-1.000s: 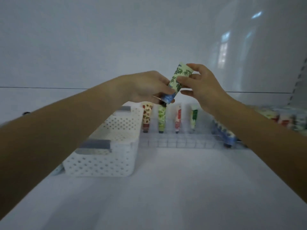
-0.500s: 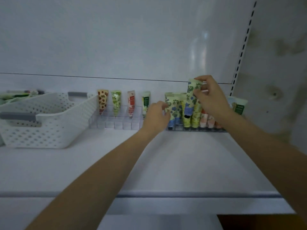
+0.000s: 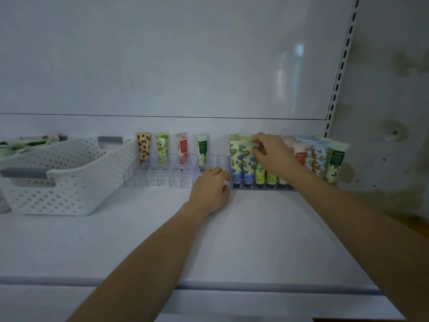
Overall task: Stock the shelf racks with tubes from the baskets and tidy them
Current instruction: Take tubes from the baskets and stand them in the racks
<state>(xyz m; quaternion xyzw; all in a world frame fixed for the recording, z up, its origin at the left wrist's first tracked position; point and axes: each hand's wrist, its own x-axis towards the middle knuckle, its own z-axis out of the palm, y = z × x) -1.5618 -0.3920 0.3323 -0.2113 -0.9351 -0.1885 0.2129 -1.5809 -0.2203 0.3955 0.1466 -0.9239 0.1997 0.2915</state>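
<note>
White shelf (image 3: 255, 240) against a pale back panel, with a slotted upright (image 3: 337, 84) at the right. Left: one white perforated basket (image 3: 74, 182) with grey handles, standing on the shelf; a second basket (image 3: 25, 145) behind it, tubes lying inside. Centre: clear rack (image 3: 162, 181) at the back of the shelf, four tubes upright in its rear row, namely red-spotted (image 3: 144, 147), green-leaf (image 3: 161, 148), red-label (image 3: 182, 149) and green-label (image 3: 202, 151); front cells bare. Right, just beside it: dark-framed rack (image 3: 262, 186), packed with upright tubes cap down. Right hand (image 3: 271, 154): fingers curled over the crimped top of a blue-flower tube (image 3: 247, 159) in this rack's front row, pinching it. Left hand (image 3: 210, 189): low on the shelf, fingers curled at the clear rack's right front corner; whether they grip it cannot be told. Hands apart.
</note>
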